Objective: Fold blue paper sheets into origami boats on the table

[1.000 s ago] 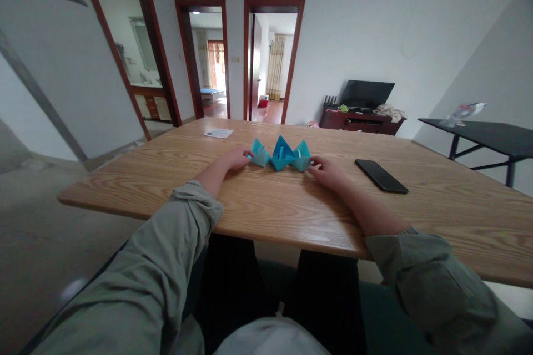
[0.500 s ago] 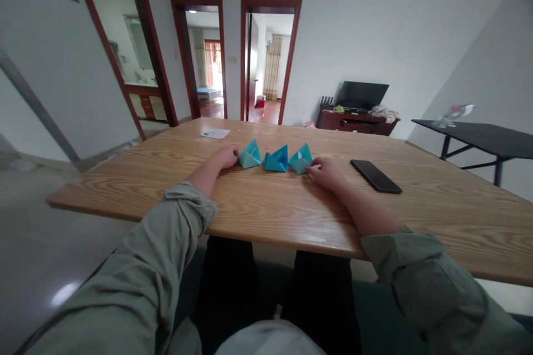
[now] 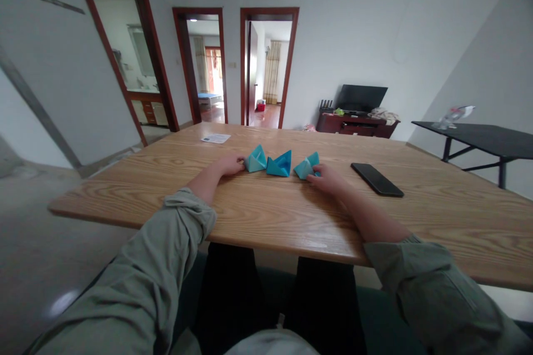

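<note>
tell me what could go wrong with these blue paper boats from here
The right hand touches the right paper boat, which sits tilted, so a little more pressure could crush or tip it. The left hand is against the left paper boat, and a push could shove it into the middle paper boat, which stands close by. The phone lies near the right hand, so a sideways slip might knock it.

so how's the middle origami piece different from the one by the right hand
The middle origami piece is a deeper, brighter blue; the right origami piece is paler, more teal. The middle one sits upright, touching no hand; the right one looks tipped to one side, with the right hand against it. Both are pointed folded paper on the wooden table.
</note>
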{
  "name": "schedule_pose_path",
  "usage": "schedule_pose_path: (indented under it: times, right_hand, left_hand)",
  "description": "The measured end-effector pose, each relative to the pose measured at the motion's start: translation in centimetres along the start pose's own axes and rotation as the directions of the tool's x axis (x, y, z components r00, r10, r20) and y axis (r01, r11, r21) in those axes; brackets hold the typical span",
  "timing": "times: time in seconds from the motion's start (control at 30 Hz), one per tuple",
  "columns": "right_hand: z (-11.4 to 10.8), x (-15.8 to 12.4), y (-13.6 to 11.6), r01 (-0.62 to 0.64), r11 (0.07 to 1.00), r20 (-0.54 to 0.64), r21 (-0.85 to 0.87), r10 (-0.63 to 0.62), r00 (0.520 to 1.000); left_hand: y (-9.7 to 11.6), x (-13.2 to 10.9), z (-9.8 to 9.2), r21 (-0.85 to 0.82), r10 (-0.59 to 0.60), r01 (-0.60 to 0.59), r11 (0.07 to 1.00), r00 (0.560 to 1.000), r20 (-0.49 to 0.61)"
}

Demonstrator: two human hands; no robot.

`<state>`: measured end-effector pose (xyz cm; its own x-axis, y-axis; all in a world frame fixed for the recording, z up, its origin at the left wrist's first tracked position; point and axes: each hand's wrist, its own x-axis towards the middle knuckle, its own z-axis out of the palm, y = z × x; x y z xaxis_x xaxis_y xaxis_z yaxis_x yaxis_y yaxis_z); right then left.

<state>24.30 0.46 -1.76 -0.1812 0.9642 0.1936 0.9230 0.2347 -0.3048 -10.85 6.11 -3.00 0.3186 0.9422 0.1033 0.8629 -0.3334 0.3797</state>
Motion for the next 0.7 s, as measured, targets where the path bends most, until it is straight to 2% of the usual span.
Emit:
schedule_pose_path:
  times: [0.1,0.3,0.7]
  right_hand:
    - [-0.48,-0.38,-0.4,-0.001,0.998,-0.002,0.065,0.002,1.0]
    - [-0.41,-0.73,-0.1,-0.086,0.977,0.012,0.193,0.085,0.996]
    - [-0.1,-0.8,0.1,-0.06,0.993,0.072,0.098,0.053,0.996]
  left_hand:
    - [-0.18,0.11,-0.01,-0.031,0.002,-0.003,1.0,1.0,-0.019]
    - [-0.23,-0.06,-0.14,-0.069,0.022,-0.024,0.997,0.999,-0.04]
    - [0.36,-0.61,-0.26,-0.109,-0.013,0.01,0.994,1.0,-0.021]
